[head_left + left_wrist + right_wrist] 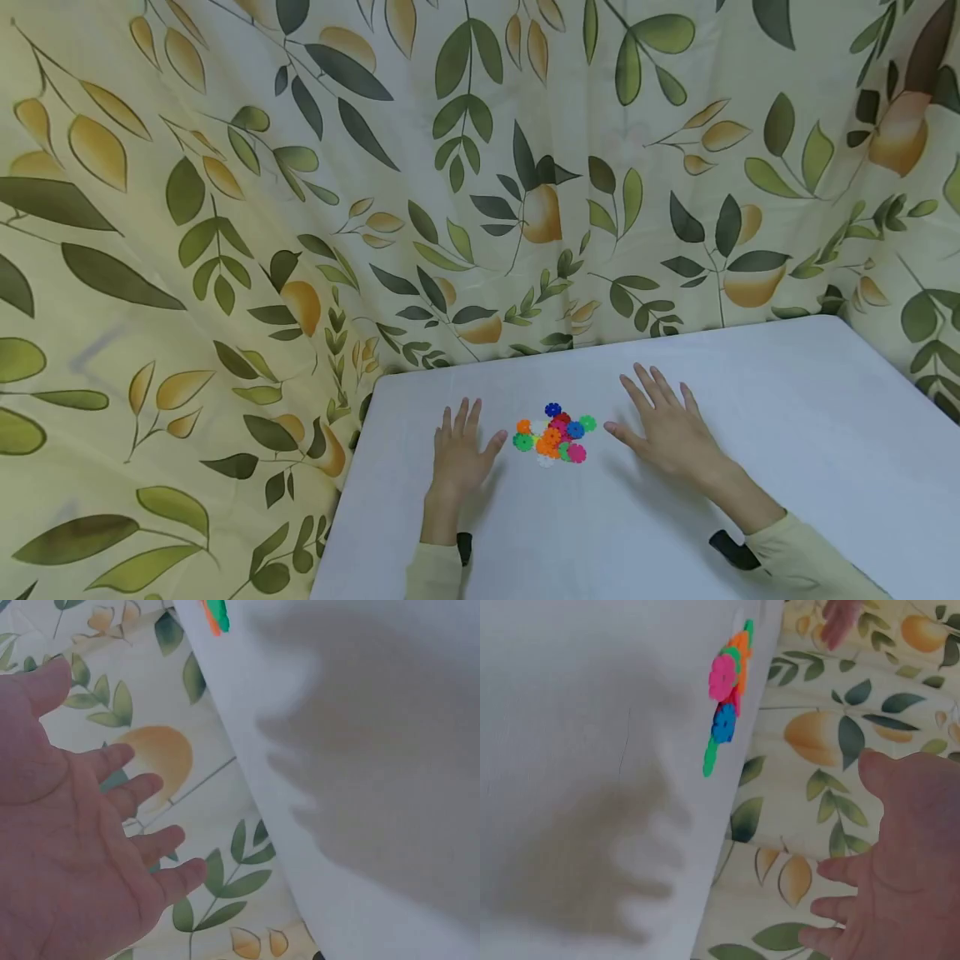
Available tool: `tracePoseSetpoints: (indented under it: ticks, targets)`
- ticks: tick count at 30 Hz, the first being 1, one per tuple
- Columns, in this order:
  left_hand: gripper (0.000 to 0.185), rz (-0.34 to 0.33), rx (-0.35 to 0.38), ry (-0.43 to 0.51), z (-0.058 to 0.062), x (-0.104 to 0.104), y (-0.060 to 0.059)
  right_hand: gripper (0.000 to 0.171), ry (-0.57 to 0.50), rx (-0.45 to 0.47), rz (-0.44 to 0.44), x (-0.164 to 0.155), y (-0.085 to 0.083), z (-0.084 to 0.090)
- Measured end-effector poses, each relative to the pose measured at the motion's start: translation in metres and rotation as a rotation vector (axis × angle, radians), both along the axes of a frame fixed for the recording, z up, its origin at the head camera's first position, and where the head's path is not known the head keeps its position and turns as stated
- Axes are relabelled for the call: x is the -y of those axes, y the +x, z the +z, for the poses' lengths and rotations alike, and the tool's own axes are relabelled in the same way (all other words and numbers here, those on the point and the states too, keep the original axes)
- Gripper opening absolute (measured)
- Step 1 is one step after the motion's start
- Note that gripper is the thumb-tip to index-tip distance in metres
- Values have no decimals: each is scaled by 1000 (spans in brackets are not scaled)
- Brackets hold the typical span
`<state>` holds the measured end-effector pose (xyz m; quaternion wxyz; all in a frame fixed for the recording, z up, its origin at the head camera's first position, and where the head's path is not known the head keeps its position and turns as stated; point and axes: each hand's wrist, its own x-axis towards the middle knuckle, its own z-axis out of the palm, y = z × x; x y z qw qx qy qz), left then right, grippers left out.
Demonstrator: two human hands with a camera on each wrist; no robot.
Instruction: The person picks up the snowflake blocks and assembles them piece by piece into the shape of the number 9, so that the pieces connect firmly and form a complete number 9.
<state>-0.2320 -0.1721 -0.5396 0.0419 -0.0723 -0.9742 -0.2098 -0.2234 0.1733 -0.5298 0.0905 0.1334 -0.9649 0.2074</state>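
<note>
A small pile of flat, flower-shaped plastic pieces [555, 433] in orange, green, blue, pink and red lies on the white table [787, 417]. My left hand [459, 450] hovers just left of the pile, fingers straight and spread, holding nothing. My right hand [667, 421] hovers just right of the pile, also spread and empty. The left wrist view shows the open palm of my left hand [67, 847] and its shadow on the table. In the right wrist view, my right hand [900, 870] is open and the pile [727, 697] lies ahead of it.
A leaf-and-fruit patterned curtain [300, 208] hangs close behind and to the left of the table. The table's far edge [600, 346] and left edge [352, 492] lie near the hands. Pale sleeves [795, 558] cover both forearms.
</note>
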Motion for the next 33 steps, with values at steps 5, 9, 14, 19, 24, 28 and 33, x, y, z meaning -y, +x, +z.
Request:
tracePoseSetpoints:
  ticks: [5,9,14,19,24,28,33]
  targets:
    - [73,-27,9,33,-6,-6,0,88,-23,20,13,15,-1,-6]
    - [67,-47,14,66,-10,-12,0,85,-40,12,41,31,1,-11]
    - [46,-29,38,107,-15,-22,-2,73,-78,33,62,49,1,-12]
    - [31,-44,69,82,-17,-32,-10,52,-56,172,64,62,-3,-16]
    - [34,-65,126,29,-27,-39,-17,45,-20,214,72,73,-5,-22]
    - [31,-51,135,14,-36,-43,-18,39,15,164,68,77,-9,-27]
    - [22,-44,104,18,-34,-47,-18,25,-4,147,66,80,-14,-35]
